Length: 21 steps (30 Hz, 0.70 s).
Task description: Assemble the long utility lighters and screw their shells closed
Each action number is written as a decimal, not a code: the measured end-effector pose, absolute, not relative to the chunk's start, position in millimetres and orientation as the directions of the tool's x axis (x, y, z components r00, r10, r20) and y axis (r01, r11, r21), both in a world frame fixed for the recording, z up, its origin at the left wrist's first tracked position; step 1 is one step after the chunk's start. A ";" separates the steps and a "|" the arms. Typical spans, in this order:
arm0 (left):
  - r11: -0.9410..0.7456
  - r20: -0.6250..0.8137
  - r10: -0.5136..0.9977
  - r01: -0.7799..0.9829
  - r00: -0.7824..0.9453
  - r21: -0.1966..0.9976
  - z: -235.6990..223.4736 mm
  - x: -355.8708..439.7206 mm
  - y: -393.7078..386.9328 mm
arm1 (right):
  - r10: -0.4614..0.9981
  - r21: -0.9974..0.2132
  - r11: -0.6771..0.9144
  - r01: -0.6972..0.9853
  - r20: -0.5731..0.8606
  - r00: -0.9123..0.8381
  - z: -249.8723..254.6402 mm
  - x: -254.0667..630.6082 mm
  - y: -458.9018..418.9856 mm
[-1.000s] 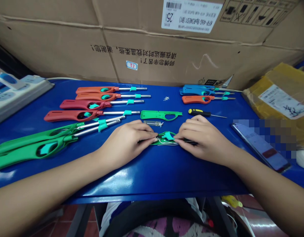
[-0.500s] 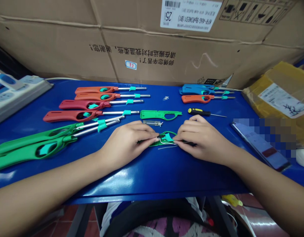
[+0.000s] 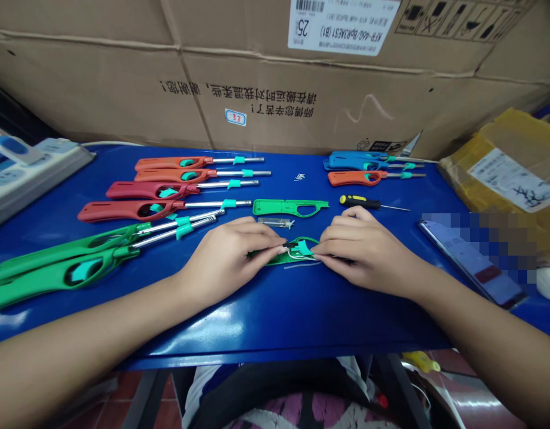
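Note:
Between my hands lies an opened green lighter shell half (image 3: 281, 260) of the long-nosed kind. In it sit a teal trigger (image 3: 304, 248), a black igniter piece (image 3: 291, 245) and a thin white wire (image 3: 297, 257). My left hand (image 3: 234, 253) is closed in a pinch at the shell's left part, fingertips at the black piece. At the other end my right hand (image 3: 366, 253) pinches the shell, its fingers covering that end beside the trigger. Just behind are a clear fuel tank (image 3: 275, 223) and the matching green shell half (image 3: 288, 207).
Several assembled lighters (image 3: 123, 210) lie at the left, and blue and orange ones (image 3: 353, 178) at the back right. A screwdriver (image 3: 359, 202), phone (image 3: 475, 265) and taped parcel (image 3: 493, 173) are on the right. A power strip (image 3: 55, 161) stands left; a large carton (image 3: 257, 77) walls the back.
Both hands stay almost in place on the green lighter shell half. The whole view shifts very slightly; nothing has been taken up or let go.

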State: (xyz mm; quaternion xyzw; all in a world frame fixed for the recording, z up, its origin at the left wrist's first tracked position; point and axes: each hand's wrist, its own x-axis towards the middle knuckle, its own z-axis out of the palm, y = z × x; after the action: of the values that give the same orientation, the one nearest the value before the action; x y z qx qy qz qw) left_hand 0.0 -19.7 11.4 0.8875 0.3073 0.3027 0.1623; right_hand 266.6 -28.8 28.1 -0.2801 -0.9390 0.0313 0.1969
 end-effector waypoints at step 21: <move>-0.746 0.464 0.655 0.410 0.597 0.525 11.9 2.2 -22.8 | 0.549 -0.186 0.833 0.521 0.382 -0.743 27.9 266.2 -28.2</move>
State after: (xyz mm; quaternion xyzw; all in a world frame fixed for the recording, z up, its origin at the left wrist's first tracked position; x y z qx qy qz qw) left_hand 2.2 -22.8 11.9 0.8740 0.3046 0.3301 0.1855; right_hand 266.2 -28.2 27.9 -0.2867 -0.9330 0.0334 0.2149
